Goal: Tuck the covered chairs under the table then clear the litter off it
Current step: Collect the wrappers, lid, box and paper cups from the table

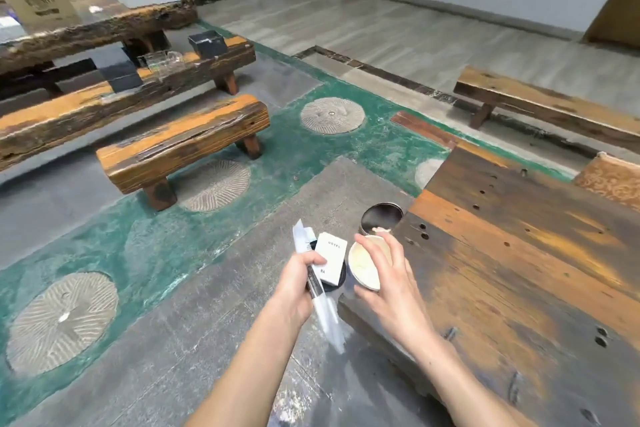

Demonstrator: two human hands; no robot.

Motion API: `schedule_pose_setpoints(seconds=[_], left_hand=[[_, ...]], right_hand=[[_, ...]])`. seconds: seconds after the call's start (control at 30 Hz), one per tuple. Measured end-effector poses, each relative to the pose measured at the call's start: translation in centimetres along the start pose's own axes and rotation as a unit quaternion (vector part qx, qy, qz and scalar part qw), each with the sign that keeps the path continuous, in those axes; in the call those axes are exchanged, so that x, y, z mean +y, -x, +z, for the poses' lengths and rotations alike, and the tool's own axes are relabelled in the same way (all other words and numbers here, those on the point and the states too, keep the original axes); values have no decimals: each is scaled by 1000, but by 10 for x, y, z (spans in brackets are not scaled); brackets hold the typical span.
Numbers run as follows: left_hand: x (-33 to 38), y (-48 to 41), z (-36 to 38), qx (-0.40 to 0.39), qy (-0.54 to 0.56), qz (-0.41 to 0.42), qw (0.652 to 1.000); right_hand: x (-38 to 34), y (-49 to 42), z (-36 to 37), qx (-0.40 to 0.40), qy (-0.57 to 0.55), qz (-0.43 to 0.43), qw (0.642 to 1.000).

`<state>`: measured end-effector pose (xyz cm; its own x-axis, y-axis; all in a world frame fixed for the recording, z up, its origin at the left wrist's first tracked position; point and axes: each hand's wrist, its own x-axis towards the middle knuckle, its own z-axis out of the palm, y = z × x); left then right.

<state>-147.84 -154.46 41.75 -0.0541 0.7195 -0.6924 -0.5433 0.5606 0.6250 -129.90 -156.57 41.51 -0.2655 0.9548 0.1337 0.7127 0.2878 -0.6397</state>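
My left hand (pixel 299 282) grips a bundle of litter: a small white hotel box (pixel 331 262), a black round lid (pixel 341 279) behind it and long clear plastic wrappers (pixel 327 317). My right hand (pixel 386 276) holds a white paper cup (pixel 363 265) on its side, just off the near-left corner of the wooden table (pixel 519 270). A round metal bin (pixel 381 217) stands on the floor right beyond the cup, against the table's edge. A patterned fabric cover (pixel 611 180) shows at the table's far right edge.
A short wooden bench (pixel 183 142) stands on the floor to the left, with a longer bench (pixel 121 94) carrying black boxes and glassware behind it. Another bench (pixel 547 104) sits at the far right. Cardboard boxes lie on a far-left table.
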Motion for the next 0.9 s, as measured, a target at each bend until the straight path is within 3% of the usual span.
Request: schedule_pose_setpoints(seconds=[0.27,0.47,0.6,0.8,0.9], left_hand=[[127,-128,17,-85,-118,-45,988],[183,-232,94,-153,-187,-52,969],[204,-307,140,-156,-229,-62,959],[201,-410,197,-168,-303,-74,935],[186,-470,218,-185,-352,-74,915]], right_hand=[[-23,-132,43,43,19,128,991],[30,-240,45,86,44,202,975],[82,-306,50,104,26,240,965],[155,-374,51,153,-25,345,926],[201,-403,61,187,-54,433,880]])
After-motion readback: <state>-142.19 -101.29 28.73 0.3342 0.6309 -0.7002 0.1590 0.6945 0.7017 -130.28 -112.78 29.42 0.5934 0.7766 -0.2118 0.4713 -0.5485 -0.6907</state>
